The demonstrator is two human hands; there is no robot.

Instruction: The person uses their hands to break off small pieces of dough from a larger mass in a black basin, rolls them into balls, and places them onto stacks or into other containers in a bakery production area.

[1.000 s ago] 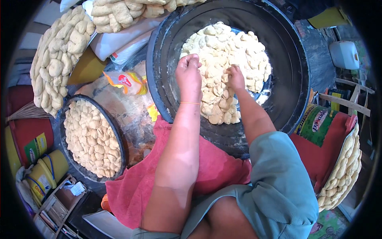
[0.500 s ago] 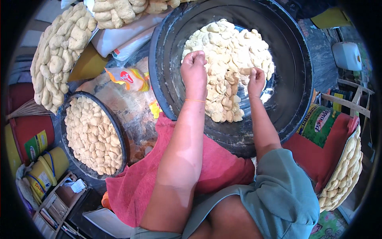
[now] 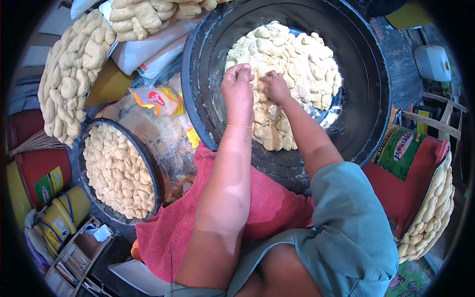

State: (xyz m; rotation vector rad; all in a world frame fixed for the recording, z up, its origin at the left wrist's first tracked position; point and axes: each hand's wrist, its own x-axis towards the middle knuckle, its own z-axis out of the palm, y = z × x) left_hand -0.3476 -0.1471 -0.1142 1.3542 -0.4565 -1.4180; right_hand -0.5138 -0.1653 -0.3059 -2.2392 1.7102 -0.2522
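Note:
A large black round tub (image 3: 363, 99) stands in front of me, with a heap of pale, flour-dusted dough pieces (image 3: 309, 62) on its bottom. Over the heap's left side is my left hand (image 3: 237, 94), its thumb and fingers closed together; what they hold, if anything, is hidden. Close to its right, my right hand (image 3: 277, 89) reaches across the dough with curled fingers. The fingertips are low over the pieces, and I cannot make out what is between them. Yellower pieces (image 3: 272, 131) lie nearest me in the tub.
A round dark tray (image 3: 159, 183) full of dough pieces sits at the left. Larger shaped dough is piled at the far left (image 3: 74, 74) and on a red bucket (image 3: 391, 193) at right. A plastic packet (image 3: 158, 100) lies beside the tub. A red cloth (image 3: 267, 203) covers my lap.
My right hand has moved left across the heap, from its right side to close beside my left hand. The small dough piece it pinched no longer shows. My left hand has barely moved.

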